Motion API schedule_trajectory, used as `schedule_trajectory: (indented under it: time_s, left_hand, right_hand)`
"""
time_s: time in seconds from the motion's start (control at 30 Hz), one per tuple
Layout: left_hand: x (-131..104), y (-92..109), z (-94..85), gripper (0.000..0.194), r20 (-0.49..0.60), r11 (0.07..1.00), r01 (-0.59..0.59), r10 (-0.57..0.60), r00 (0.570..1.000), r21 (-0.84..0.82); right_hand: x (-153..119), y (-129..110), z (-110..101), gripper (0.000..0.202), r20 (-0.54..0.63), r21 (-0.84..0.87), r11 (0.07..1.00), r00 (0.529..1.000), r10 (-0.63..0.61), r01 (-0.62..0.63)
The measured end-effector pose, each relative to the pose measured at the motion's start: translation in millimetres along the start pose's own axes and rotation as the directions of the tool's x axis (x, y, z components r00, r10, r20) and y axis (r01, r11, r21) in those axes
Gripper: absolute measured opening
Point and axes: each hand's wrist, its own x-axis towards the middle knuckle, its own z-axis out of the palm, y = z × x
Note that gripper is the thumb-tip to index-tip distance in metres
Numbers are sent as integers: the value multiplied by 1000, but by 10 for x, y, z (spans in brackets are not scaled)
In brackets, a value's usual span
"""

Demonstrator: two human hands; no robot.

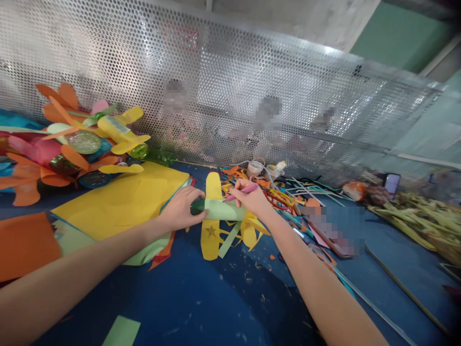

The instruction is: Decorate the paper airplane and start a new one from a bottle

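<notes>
A toy plane made from a small green plastic bottle wrapped in light green paper [222,210] lies on the blue table. Its yellow paper wing [211,242] runs crosswise and bears a brown star on the near half. At the left end, my left hand [183,207] is closed around the dark green bottle neck. My right hand [251,198] pinches a pink pen [247,189], its tip at the light green paper just right of the wing. Yellow paper pieces [250,230] show at the plane's right end, partly behind my wrist.
Finished bottle planes [77,144] are heaped at the left. Beside them lie yellow paper sheets [133,192] and an orange sheet [27,245]. Paper scraps, a white glue bottle [280,167] and a phone [392,185] lie right. Behind the table rises a perforated metal screen [230,86], people beyond it.
</notes>
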Motion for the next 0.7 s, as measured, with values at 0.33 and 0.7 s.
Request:
schedule_trajectory:
  time_s: [0.33, 0.7]
  left_hand:
    - [-1, -13, 11, 22, -1, 1000, 7, -7, 1000, -3]
    - [-5, -18, 20, 22, -4, 1000, 10, -10, 1000, -8]
  right_hand:
    - [-50, -204, -151, 22, -110, -34, 999, 994, -10, 6]
    - [-52, -159, -190, 21, 12, -105, 994, 1000, -2, 3]
